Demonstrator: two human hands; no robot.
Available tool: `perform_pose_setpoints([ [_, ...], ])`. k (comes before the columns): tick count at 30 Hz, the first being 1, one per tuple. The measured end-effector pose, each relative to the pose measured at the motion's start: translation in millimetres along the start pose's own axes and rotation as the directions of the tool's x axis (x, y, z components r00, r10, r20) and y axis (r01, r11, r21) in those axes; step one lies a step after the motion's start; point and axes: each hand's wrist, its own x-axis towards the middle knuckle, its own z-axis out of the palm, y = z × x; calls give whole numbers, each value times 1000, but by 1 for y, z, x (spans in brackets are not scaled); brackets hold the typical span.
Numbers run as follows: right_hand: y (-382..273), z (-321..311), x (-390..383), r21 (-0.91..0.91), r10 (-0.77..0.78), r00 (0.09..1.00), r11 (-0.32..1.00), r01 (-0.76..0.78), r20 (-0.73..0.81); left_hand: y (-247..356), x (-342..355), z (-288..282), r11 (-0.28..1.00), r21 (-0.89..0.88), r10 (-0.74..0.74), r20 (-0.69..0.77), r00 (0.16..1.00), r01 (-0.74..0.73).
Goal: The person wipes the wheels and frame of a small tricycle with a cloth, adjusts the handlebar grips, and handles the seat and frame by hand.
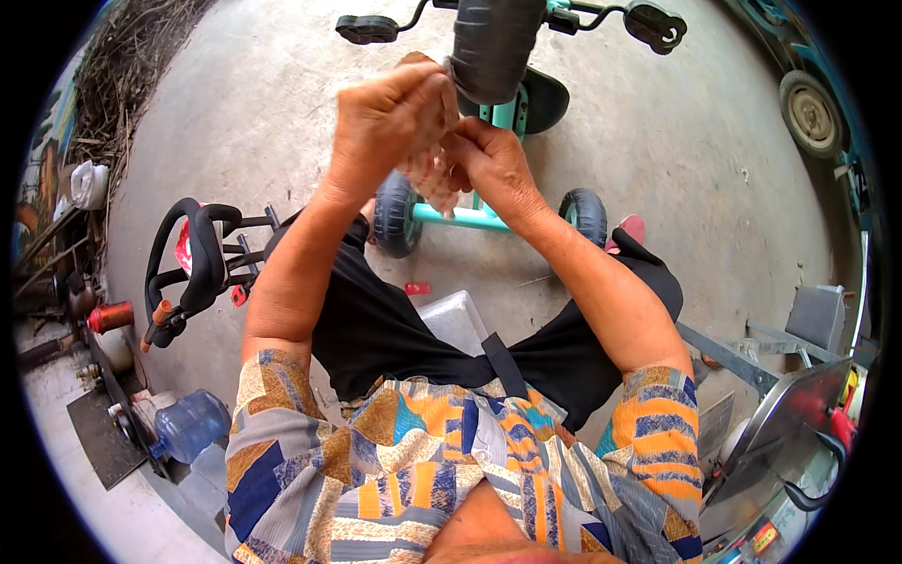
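A crumpled, thin whitish sheet with red marks (pixel 429 179) hangs between my hands; I cannot tell whether it is plastic or cloth. My left hand (pixel 390 122) is closed on its upper part. Fingers bent in a pinch, my right hand (pixel 490 167) holds the sheet's right edge. Just beyond both hands stands a teal pedal kart frame (pixel 460 217). Its big black front wheel (pixel 493 52) is close to my left fingertips, with a black pedal (pixel 368 29) out to the left and another pedal (pixel 655 26) to the right. Two smaller black wheels (pixel 396 214) sit nearer me.
At left, a black steering wheel (pixel 193 268) stands on its bars. Below it are a red can (pixel 111 317) and a blue water jug (pixel 191 426). A grey box (pixel 454 320) lies between my legs. Metal bars and panels (pixel 733 362) are at right, with a vehicle wheel (pixel 810 113) beyond.
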Motion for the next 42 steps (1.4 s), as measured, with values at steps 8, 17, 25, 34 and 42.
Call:
perform_pose_setpoints([
  [8, 23, 1, -6, 458, 333, 937, 820, -343, 106, -25, 4, -19, 874, -290, -395, 44, 918, 390],
  [17, 21, 1, -7, 608, 431, 901, 730, -311, -57, -31, -12, -26, 812, -314, -327, 453, 829, 492],
  [25, 25, -5, 3, 755, 456, 886, 609, -242, -84, -39, -28, -9, 951, 301, -186, 393, 901, 66],
  [34, 25, -2, 2, 77, 247, 948, 969, -236, -201, -47, -14, -33, 756, 577, 167, 287, 943, -310],
  [42, 47, -4, -10, -157, 216, 953, 970, -185, 213, -37, -24, -20, 970, 241, -123, 434, 893, 17],
])
